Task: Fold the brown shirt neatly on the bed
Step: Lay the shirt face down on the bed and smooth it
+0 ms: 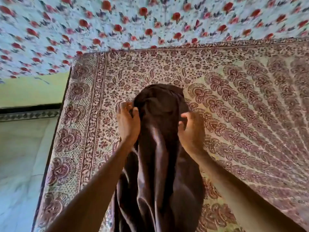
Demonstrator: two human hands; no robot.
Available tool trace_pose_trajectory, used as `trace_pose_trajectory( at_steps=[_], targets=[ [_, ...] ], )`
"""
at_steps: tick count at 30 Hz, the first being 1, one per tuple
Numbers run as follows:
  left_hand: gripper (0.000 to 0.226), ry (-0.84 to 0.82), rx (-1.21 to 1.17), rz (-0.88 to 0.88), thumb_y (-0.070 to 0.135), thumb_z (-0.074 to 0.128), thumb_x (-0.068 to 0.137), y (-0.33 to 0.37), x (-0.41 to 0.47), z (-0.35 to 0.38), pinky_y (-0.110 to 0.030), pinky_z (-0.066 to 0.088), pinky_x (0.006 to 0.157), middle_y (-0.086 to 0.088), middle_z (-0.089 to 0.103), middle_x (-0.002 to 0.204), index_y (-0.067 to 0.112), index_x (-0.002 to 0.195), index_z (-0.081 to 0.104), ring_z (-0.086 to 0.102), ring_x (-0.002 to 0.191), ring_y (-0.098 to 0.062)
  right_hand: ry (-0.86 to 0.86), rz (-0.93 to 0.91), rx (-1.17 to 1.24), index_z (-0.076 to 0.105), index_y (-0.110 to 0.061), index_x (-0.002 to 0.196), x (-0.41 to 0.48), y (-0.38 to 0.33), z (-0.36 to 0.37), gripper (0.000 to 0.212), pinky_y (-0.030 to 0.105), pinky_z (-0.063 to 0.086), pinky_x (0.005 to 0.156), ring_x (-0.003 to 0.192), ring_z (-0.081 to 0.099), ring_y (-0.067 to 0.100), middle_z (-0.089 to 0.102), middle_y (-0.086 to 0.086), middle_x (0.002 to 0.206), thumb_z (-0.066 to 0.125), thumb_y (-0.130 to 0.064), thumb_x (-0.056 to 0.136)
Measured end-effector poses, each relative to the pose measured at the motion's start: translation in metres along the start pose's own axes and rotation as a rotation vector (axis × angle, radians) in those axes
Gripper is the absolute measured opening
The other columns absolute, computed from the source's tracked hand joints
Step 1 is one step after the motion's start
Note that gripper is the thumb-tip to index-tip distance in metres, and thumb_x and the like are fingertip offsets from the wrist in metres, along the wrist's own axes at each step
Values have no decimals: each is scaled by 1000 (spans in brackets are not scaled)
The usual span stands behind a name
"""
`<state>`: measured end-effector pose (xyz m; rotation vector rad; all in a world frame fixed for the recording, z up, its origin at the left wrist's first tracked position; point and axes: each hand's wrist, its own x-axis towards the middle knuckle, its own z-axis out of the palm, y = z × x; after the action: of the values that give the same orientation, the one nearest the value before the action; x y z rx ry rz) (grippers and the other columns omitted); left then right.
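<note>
The brown shirt (pixel 160 148) is held bunched up between the two hands, over the bed (pixel 250 114), and it hangs in one long dark fall from the hands at the far end down toward the person at the near edge of the view. So its long axis runs near to far, straight between the two forearms, not across them. The left hand (pixel 127 122) is closed on the cloth at the left side of the bunched top, fingers curled over the edge; the right hand (pixel 190 128) pinches the right side of the same bunch, thumb and fingers drawn together on the fabric. Both sit about level with each other, each touching the shirt, so neither is plainly the nearer one. Because the hands are close together and the cloth is gathered between them, I would judge that the next move turns on drawing them apart, left and right, to spread the top edge before laying it flat. By count: one shirt, two hands, one printed bedspread (pixel 150 67), and one flowered cloth (pixel 117 22) beyond it.
</note>
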<state>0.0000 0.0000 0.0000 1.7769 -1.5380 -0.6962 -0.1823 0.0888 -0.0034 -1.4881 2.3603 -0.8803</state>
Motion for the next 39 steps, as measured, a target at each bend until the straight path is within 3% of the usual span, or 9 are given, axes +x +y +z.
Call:
trace_pose_trajectory(
  at_steps=[5,9,12,14,19,27,29,33,39],
  targets=[
    [52,-69,226,-372,42,32,100,-6,38,24,-45,26,109,-20,38,146,9,140,37,34,134,-37,14,323,-132,50,-13,127,22,1,34,43,48,42,97,118,50,34,55,13,127,62,-27,88],
    [59,-126,21,-625,45,24,102,1,59,23,-47,36,108,-23,50,137,1,134,48,47,127,-36,5,520,-30,50,-11,121,32,3,29,35,47,48,91,110,59,35,65,14,115,59,-29,93],
    [25,-221,-241,-704,25,53,92,6,64,17,-31,56,74,-18,66,105,2,99,59,64,89,-27,-25,530,-28,60,-8,104,32,2,20,24,40,48,75,98,64,33,68,13,103,54,-29,96],
    [12,-369,-358,-715,16,65,86,15,57,9,-20,52,48,-9,66,75,6,82,62,61,61,-17,-23,496,30,59,-8,90,24,-3,9,22,34,40,63,87,64,33,67,12,93,52,-27,97],
    [11,-286,-182,-452,25,75,80,38,37,-13,-37,58,79,-7,72,84,18,75,68,68,81,-25,27,481,237,46,-16,80,6,-16,-29,19,28,27,62,73,51,22,54,2,77,50,-20,98],
    [30,-325,146,-167,35,63,90,111,-40,-103,-33,49,76,-11,70,91,7,96,70,65,89,-27,89,400,266,40,-32,65,-38,-53,-165,41,9,35,51,56,39,7,43,-13,61,52,-11,98],
    [27,-289,120,-117,32,60,92,135,-56,-130,-32,46,71,-10,66,86,6,97,66,62,84,-27,76,369,219,64,-17,83,-47,-64,-202,19,15,34,51,60,48,11,61,-1,70,53,-13,98],
    [18,-223,-45,19,24,55,96,206,-104,-211,-29,32,55,-1,53,66,12,82,58,49,69,-22,152,306,141,66,-7,117,-86,-98,-316,24,19,37,57,78,63,19,73,9,100,52,-17,99],
    [15,-20,-178,124,22,58,93,291,-178,-319,-27,40,65,-6,68,85,11,96,67,59,77,-22,367,239,-12,69,-7,102,-162,-120,-487,19,19,27,45,57,49,14,71,8,79,52,-14,99]
  ],
)
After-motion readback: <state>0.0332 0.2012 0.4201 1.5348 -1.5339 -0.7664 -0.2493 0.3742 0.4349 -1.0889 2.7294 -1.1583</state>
